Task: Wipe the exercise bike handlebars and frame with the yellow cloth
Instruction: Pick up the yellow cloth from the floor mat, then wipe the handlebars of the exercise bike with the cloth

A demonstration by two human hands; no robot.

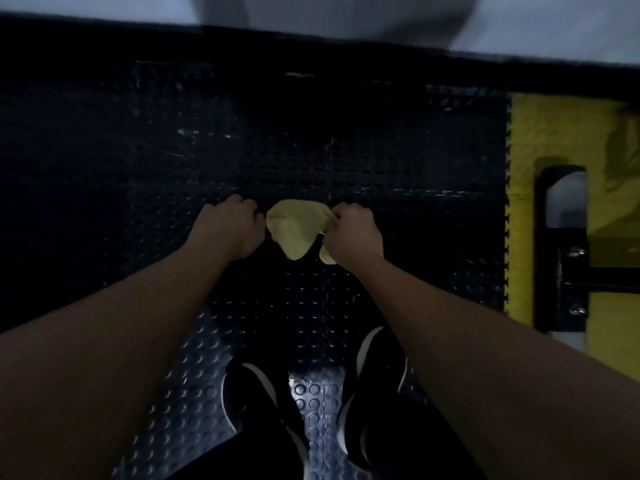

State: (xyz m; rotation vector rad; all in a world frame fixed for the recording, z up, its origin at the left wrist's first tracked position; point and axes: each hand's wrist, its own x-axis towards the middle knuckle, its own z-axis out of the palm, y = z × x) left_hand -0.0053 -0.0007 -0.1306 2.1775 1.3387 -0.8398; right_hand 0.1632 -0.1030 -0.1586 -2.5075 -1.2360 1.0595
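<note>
Spreading the yellow cloth between both hands above the studded floor mat, I judge this a readying step: I should fold it into a flat pad before any wiping. The left hand pinches the cloth's left edge with curled fingers; the right hand grips its right edge, bunched. No bike part is clearly visible.

Soft, matt yellow cloth, limp and creased. Dark rubber floor matting covered in raised round studs, faintly glossy, scuffed pale in places. Rough-textured yellow floor tile. Smooth black metal frame with shiny bolts.
</note>
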